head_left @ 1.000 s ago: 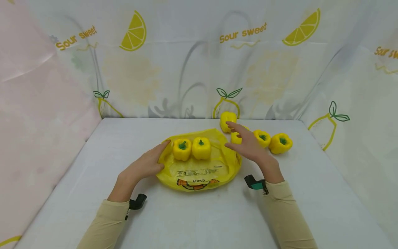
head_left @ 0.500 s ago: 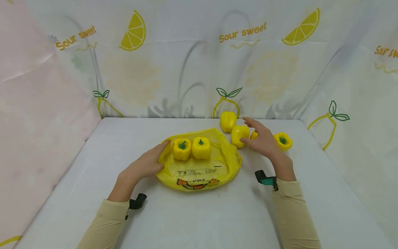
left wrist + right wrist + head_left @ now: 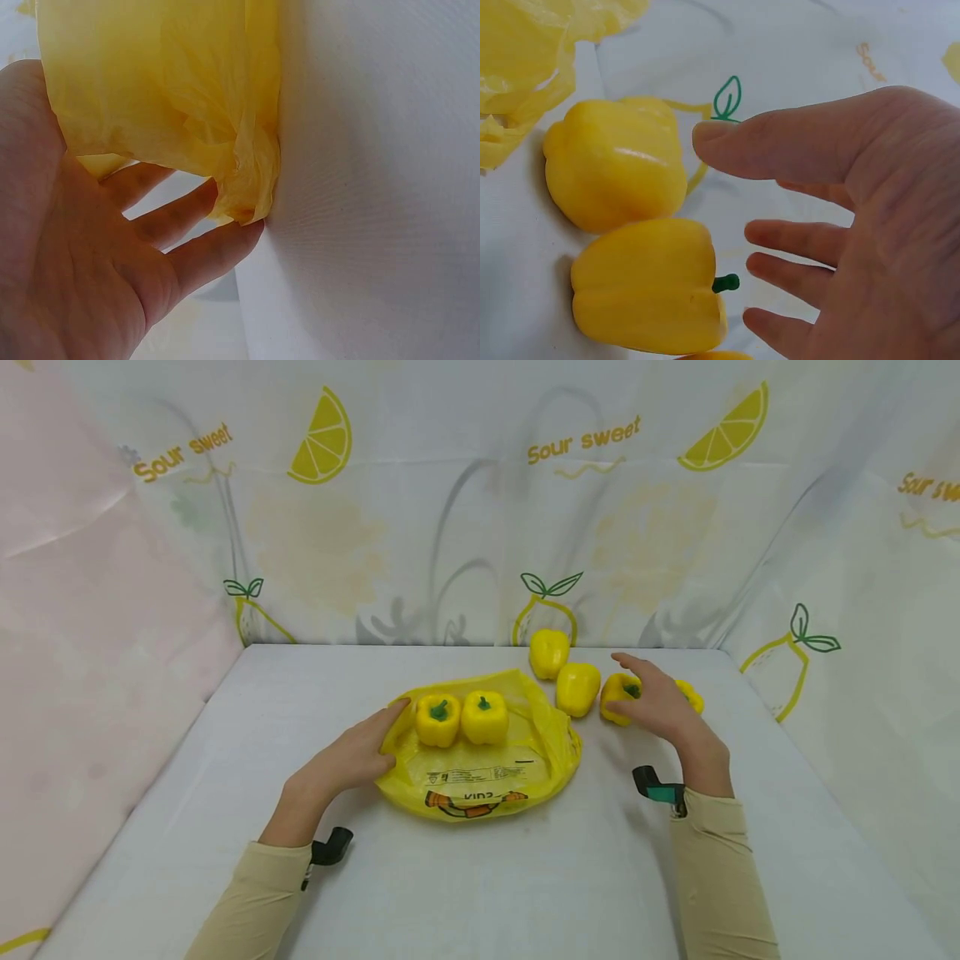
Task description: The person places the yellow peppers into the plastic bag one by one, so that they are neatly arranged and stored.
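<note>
Left hand [image 3: 352, 758], fingers flat, pins the yellow bag's [image 3: 480, 772] left edge to the counter [image 3: 480, 877] at frame centre, steadying two peppers on it, while right hand [image 3: 660, 703], fingers spread, reaches over a loose pepper [image 3: 617, 695] right of centre.

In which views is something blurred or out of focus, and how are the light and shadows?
Head view: soft even light, faint shadows under the bell peppers, all sharp. Left wrist view: yellow plastic bag and left hand very close, slightly soft. Right wrist view: right hand mildly blurred, a small glare spot on one pepper.
</note>
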{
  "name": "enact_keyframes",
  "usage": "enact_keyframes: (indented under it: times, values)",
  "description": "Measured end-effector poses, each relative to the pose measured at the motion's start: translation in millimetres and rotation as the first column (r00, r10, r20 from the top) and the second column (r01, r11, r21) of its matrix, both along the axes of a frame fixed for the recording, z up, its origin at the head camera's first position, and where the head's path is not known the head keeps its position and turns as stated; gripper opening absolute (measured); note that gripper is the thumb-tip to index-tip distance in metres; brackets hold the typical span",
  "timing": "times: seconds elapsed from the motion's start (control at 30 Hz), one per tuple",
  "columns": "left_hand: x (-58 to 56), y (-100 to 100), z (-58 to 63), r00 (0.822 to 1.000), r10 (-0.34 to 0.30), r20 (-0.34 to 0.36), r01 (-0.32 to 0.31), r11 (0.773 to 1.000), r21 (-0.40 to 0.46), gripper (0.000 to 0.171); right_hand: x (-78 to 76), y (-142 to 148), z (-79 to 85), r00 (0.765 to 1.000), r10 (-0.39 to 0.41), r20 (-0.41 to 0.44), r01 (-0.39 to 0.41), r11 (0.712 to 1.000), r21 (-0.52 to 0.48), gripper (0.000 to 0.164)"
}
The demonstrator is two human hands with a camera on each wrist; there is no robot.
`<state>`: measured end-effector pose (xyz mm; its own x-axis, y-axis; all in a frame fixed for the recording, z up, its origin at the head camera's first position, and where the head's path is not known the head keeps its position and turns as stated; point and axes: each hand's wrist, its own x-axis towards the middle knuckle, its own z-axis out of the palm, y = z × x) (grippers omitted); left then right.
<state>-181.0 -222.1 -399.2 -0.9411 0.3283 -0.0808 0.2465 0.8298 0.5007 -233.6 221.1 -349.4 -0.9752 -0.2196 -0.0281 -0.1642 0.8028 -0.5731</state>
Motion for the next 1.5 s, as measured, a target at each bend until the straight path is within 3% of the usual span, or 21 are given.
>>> enact_keyframes:
  times: [0.27,0.53,0.77,1.17,1.5]
  values:
    - [0.2,-0.6,-1.3,1.000,0.001,0.005,-0.002,1.000,0.002,0.084,-5.5,2.7,-13.1,1.000,0.002,0.027,-0.004,0.997,0.078,0.073]
    - [0.2,-0.3,-0.7,1.000,0.000,0.002,0.000,1.000,-0.010,0.085,-9.1,4.1,-19.7,1.000,0.022,-0.010,-0.020,0.992,0.124,0.067]
    - [1.1,1.0,-0.7,1.000,0.009,0.010,-0.008,1.000,-0.005,0.085,-9.0,0.1,-22.0,0.996,0.024,0.085,-0.031,0.995,0.092,0.077]
    - [0.5,1.3,-0.6,1.000,0.001,0.002,-0.001,1.000,-0.008,0.084,-12.2,0.3,-27.2,0.998,-0.001,0.063,-0.004,0.997,0.080,0.074]
    - [0.2,0.4,-1.2,1.000,-0.006,-0.007,0.006,1.000,-0.009,0.084,-7.6,-2.7,-17.4,0.999,0.022,0.030,-0.024,0.996,0.083,0.073]
